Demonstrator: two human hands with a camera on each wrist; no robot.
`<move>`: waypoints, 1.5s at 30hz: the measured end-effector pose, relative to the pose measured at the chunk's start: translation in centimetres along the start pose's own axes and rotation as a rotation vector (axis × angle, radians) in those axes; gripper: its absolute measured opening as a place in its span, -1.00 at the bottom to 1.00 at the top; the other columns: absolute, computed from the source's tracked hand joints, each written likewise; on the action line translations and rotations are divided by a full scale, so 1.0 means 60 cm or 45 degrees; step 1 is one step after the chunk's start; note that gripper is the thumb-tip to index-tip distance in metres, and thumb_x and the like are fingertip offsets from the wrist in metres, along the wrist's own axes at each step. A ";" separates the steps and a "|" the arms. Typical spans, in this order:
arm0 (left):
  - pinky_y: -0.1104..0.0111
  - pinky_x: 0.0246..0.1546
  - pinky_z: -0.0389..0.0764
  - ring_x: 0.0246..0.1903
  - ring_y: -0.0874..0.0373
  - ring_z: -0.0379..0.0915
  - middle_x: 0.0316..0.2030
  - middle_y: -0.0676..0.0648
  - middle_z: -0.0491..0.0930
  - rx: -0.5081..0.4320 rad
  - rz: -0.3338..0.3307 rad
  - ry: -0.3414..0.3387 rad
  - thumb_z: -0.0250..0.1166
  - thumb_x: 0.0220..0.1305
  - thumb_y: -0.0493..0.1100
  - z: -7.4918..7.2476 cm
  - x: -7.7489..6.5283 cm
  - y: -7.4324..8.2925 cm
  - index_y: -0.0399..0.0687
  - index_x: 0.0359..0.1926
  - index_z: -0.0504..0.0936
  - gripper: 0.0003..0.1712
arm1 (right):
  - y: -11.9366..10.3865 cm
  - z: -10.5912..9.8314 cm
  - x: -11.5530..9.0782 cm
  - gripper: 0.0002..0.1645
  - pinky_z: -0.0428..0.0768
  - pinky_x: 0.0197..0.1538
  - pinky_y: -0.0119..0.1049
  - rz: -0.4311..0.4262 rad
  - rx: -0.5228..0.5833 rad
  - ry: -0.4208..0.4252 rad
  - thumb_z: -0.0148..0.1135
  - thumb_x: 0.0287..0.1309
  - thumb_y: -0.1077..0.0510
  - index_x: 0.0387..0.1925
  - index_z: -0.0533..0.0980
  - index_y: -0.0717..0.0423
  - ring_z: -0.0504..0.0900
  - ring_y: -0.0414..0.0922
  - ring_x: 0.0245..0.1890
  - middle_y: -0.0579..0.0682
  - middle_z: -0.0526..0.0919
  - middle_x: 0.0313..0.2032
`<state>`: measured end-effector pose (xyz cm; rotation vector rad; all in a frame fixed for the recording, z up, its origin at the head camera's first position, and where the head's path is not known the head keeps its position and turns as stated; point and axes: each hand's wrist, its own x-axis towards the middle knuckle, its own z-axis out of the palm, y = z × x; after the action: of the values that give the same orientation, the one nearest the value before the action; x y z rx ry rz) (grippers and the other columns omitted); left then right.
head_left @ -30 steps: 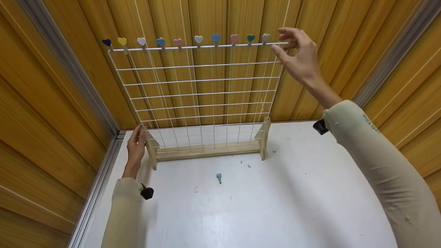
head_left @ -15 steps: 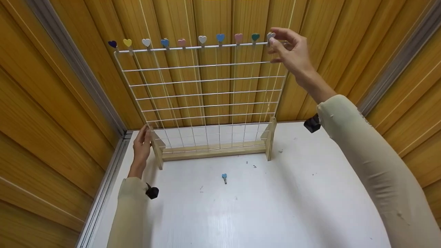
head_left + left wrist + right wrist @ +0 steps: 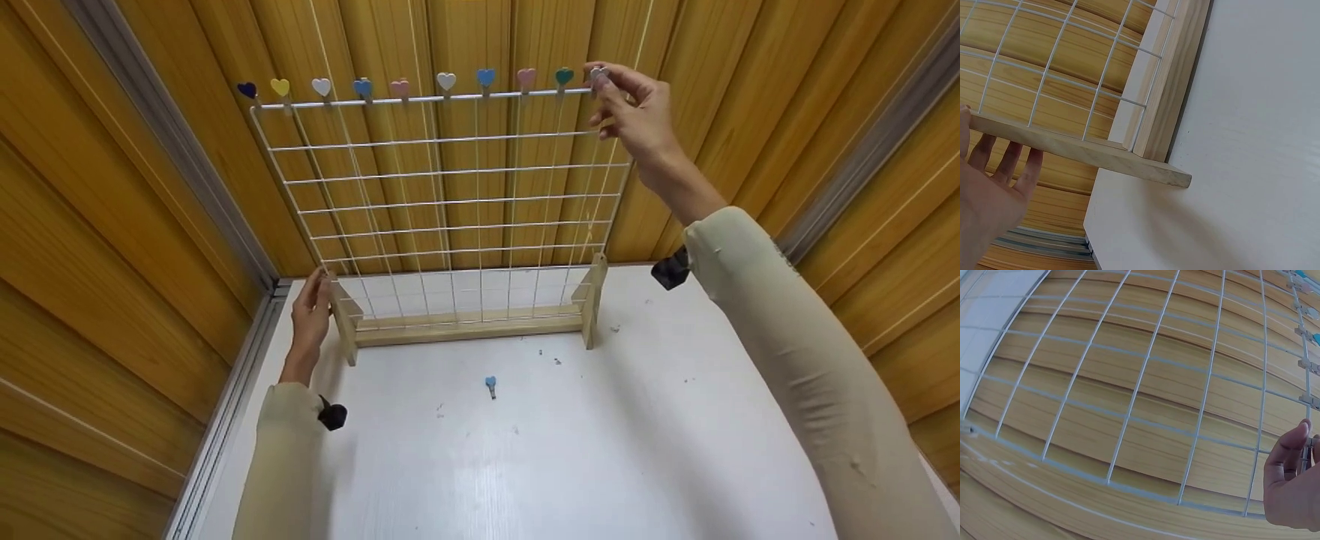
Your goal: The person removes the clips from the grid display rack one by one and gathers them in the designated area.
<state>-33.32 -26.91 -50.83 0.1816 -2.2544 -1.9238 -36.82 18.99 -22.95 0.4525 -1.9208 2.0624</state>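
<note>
A white wire grid rack (image 3: 420, 101) stands upright in a wooden stand (image 3: 465, 332). Along its top wire sits a row of small heart-topped clothespins, among them a green one (image 3: 564, 76) and a yellow one (image 3: 280, 87). At the right end, my right hand (image 3: 645, 116) pinches a white heart clothespin (image 3: 599, 73) between thumb and fingers; the right wrist view shows this clothespin (image 3: 1312, 441) on the edge wire. My left hand (image 3: 310, 311) grips the stand's left side post (image 3: 1072, 145), with several fingers (image 3: 1028, 169) showing below the post in the left wrist view.
One blue heart clothespin (image 3: 491, 384) lies on the white table (image 3: 480, 480) in front of the stand. Small dark bits (image 3: 557, 361) lie near the stand's right foot. Yellow wood-grain panels (image 3: 105, 247) with grey metal corner rails (image 3: 180, 142) enclose the table.
My right hand has moved left from the grid's top right corner onto the white heart clothespin and now pinches it. My left hand stays on the post. The head view has shifted slightly.
</note>
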 end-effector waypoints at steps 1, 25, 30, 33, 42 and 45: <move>-0.02 0.53 0.29 0.56 -0.10 0.06 0.59 -0.18 0.10 -0.007 0.007 0.000 -0.12 0.65 0.08 0.000 0.000 0.000 0.06 0.63 0.06 -0.34 | 0.000 0.000 0.000 -0.74 0.53 -0.56 -0.50 0.010 0.010 0.013 0.23 0.42 0.15 0.03 0.71 0.09 0.58 -0.21 -0.53 -0.04 0.61 -0.19; -0.07 0.54 0.24 0.59 -0.09 -0.01 0.60 -0.17 0.06 -0.019 -0.083 -0.052 -0.10 0.65 0.07 -0.013 -0.006 0.003 0.12 0.64 0.02 -0.33 | 0.022 0.022 0.003 -0.68 0.34 -0.57 -0.56 0.041 0.174 0.234 0.34 0.28 0.11 0.00 0.74 0.13 0.38 -0.30 -0.57 -0.09 0.57 -0.30; -0.07 0.55 0.24 0.59 -0.09 -0.02 0.61 -0.16 0.05 -0.029 -0.078 -0.061 -0.11 0.65 0.05 -0.012 0.002 0.010 0.11 0.64 0.01 -0.34 | 0.018 0.018 0.005 -0.71 0.33 -0.58 -0.56 0.029 0.213 0.239 0.33 0.29 0.12 -0.03 0.74 0.16 0.38 -0.30 -0.57 -0.07 0.60 -0.27; -0.07 0.56 0.21 0.60 -0.10 -0.04 0.61 -0.17 0.03 -0.048 -0.100 -0.074 -0.11 0.67 0.00 -0.010 -0.003 0.024 0.07 0.64 0.00 -0.35 | 0.017 0.017 0.005 -0.72 0.33 -0.57 -0.56 0.031 0.225 0.248 0.33 0.28 0.13 -0.05 0.75 0.15 0.38 -0.30 -0.58 -0.07 0.60 -0.27; -0.06 0.55 0.23 0.59 -0.11 -0.02 0.61 -0.17 0.03 -0.002 -0.066 -0.073 -0.10 0.65 0.08 -0.009 -0.001 0.012 0.12 0.65 -0.02 -0.32 | 0.006 0.016 0.003 -0.66 0.29 -0.62 -0.56 0.080 0.370 0.269 0.26 0.34 0.14 0.08 0.69 0.17 0.35 -0.30 -0.60 -0.06 0.67 -0.27; -0.07 0.55 0.21 0.59 -0.12 -0.03 0.61 -0.19 0.00 -0.013 -0.057 -0.077 -0.12 0.66 0.06 -0.009 -0.005 0.014 0.11 0.65 -0.03 -0.32 | -0.002 0.014 0.002 -0.60 0.26 -0.66 -0.56 0.104 0.500 0.291 0.21 0.38 0.17 0.18 0.62 0.21 0.35 -0.30 -0.63 -0.03 0.72 -0.26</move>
<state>-32.91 -27.23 -49.95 0.1761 -2.2969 -1.9890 -36.88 18.14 -22.74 0.2075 -1.4306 2.4327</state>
